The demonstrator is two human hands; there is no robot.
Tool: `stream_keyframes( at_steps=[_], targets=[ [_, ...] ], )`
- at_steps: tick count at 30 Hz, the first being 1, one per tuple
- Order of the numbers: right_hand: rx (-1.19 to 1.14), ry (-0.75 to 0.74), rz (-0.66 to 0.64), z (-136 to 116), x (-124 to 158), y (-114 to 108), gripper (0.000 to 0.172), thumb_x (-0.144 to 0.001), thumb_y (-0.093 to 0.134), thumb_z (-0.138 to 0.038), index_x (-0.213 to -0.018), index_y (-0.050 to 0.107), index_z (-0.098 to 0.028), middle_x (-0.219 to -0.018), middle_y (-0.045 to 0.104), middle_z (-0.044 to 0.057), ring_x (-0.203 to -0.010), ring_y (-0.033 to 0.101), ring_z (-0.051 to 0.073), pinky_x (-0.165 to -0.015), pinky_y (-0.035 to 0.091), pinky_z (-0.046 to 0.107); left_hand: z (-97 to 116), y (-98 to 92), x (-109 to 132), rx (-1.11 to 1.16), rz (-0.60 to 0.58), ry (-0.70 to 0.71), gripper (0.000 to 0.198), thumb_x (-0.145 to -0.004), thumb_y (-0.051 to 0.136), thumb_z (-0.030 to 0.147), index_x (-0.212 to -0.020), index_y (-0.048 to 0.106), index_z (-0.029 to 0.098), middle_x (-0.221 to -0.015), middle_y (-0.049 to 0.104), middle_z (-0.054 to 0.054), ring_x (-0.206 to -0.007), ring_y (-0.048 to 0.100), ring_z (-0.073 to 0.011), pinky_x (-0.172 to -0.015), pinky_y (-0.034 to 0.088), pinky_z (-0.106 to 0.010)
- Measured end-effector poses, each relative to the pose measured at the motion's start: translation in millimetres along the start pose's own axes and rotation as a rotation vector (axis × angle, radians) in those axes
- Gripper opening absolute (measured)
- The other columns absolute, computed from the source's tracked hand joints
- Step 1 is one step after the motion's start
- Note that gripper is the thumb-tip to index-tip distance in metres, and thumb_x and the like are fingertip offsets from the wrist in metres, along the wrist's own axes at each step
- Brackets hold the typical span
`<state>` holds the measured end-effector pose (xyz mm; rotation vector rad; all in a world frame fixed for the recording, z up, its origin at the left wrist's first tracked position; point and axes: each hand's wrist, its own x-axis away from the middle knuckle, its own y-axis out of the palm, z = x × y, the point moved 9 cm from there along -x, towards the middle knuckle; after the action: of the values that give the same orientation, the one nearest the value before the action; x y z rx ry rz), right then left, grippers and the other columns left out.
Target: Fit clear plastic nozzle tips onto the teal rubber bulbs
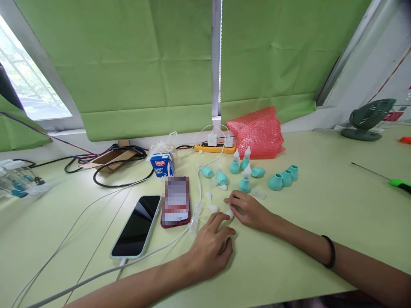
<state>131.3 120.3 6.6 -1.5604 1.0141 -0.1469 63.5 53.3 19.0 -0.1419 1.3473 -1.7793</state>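
Observation:
Between my two hands lies a small white plastic piece (229, 214). My left hand (212, 244) rests on the table with its fingers apart and bent, its index fingertip at the piece. My right hand (248, 209) comes in from the right, fingers bent and drawn together, with fingertips at the same piece; its grip is partly hidden. More white nozzle pieces (212, 208) lie just beyond my left hand. Past my right hand stand teal squeeze bulbs with clear nozzles (245, 182). Other teal bulbs (221, 177) lie on their sides, and clear tubular caps (258, 193) lie nearby.
Two phones (136, 226) and a white cable (154, 250) lie to the left. A blue milk carton (162, 166), an orange power strip (215, 148) and a red bubble-wrap bag (257, 134) stand behind. Teal open bulbs (282, 178), a screwdriver (379, 173) and a fan (366, 119) are right.

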Motion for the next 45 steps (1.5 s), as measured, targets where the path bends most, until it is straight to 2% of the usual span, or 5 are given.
stream_keyframes(
  at_steps=[7, 17, 24, 33, 45],
  targets=[
    [0.027, -0.019, -0.002, -3.1, -0.7, 2.6, 0.017, -0.082, 0.04, -0.014, -0.085, 0.057, -0.015, -0.079, 0.052, 0.006, -0.074, 0.05, 0.017, -0.064, 0.043, 0.032, -2.4, -2.3, -0.4, -0.36, -0.054, -0.082, 0.048, -0.068, 0.05, 0.021, -0.116, 0.044, 0.02, -0.135, 0.023, -0.014, -0.121, 0.011, -0.042, -0.088, 0.013, -0.066],
    [-0.222, -0.068, 0.269, -26.1, 5.0, -36.9, 0.01, -0.08, 0.043, -0.017, -0.082, 0.052, -0.019, -0.072, 0.052, 0.005, -0.066, 0.05, 0.014, -0.058, 0.043, 0.027, -29.9, 1.6, -6.4, -0.711, -0.15, -0.185, 0.041, -0.069, 0.046, 0.004, -0.11, 0.047, 0.01, -0.126, 0.037, -0.023, -0.111, 0.037, -0.0409, -0.081, 0.035, -0.054],
    [-0.536, -0.256, -0.309, -100.5, 28.3, 0.1, 0.008, -0.073, 0.048, -0.012, -0.073, 0.055, -0.017, -0.064, 0.054, 0.001, -0.057, 0.051, 0.009, -0.056, 0.044, 0.018, -27.5, -3.0, -14.9, -0.767, -0.155, -0.118, 0.036, -0.074, 0.043, -0.001, -0.107, 0.048, 0.011, -0.119, 0.043, -0.022, -0.101, 0.048, -0.0345, -0.065, 0.049, -0.039],
    [-0.505, 0.159, 0.2, -15.9, 6.2, -20.7, 0.009, -0.078, 0.047, -0.022, -0.076, 0.055, -0.018, -0.071, 0.055, 0.003, -0.066, 0.055, 0.014, -0.062, 0.048, 0.027, -36.3, 2.4, -14.4, -0.658, -0.329, -0.138, 0.053, -0.059, 0.046, -0.008, -0.107, 0.042, 0.014, -0.091, 0.056, -0.012, -0.085, 0.052, -0.0265, -0.053, 0.05, -0.03],
    [-1.133, 0.478, 0.221, 10.2, 7.6, -6.1, 0.018, -0.064, 0.065, -0.028, -0.069, 0.053, -0.015, -0.058, 0.056, -0.001, -0.054, 0.056, 0.012, -0.055, 0.048, 0.027, 38.5, -6.8, 5.8, -0.437, 0.029, 0.453, 0.019, -0.082, 0.035, 0.007, -0.083, 0.054, 0.009, -0.078, 0.053, -0.01, -0.085, 0.051, -0.0231, -0.063, 0.049, -0.029]
  ],
)
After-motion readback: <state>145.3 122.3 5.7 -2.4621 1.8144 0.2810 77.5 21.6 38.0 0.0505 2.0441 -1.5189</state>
